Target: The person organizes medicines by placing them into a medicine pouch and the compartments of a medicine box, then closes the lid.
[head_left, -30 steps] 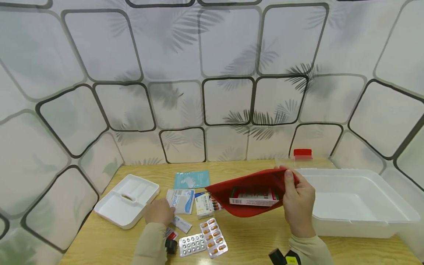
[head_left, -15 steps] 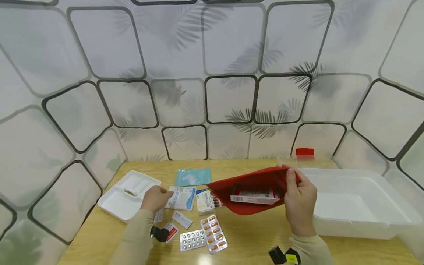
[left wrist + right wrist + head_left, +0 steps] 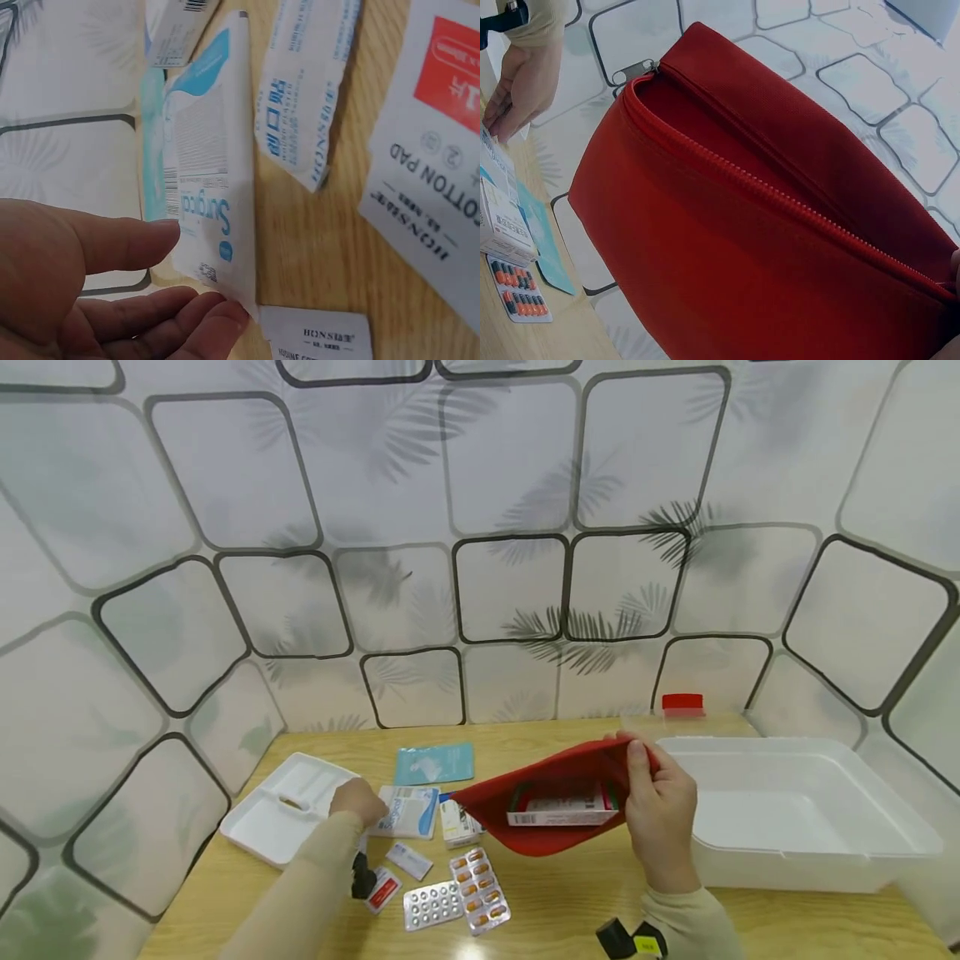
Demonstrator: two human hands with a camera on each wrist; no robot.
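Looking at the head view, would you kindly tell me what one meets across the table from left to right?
White divided tray, left hand, surgical packet, small white box, red pouch, right hand, large white bin.

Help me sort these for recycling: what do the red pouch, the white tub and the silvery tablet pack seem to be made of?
Red pouch: matte fabric, probably synthetic; fine texture, soft seams.
White tub: rigid plastic, most likely, smooth with a low sheen; moulded rim, rounded corners.
Silvery tablet pack: foil-like and shiny, with bright raised bumps; whether clear plastic covers them, I can't tell.
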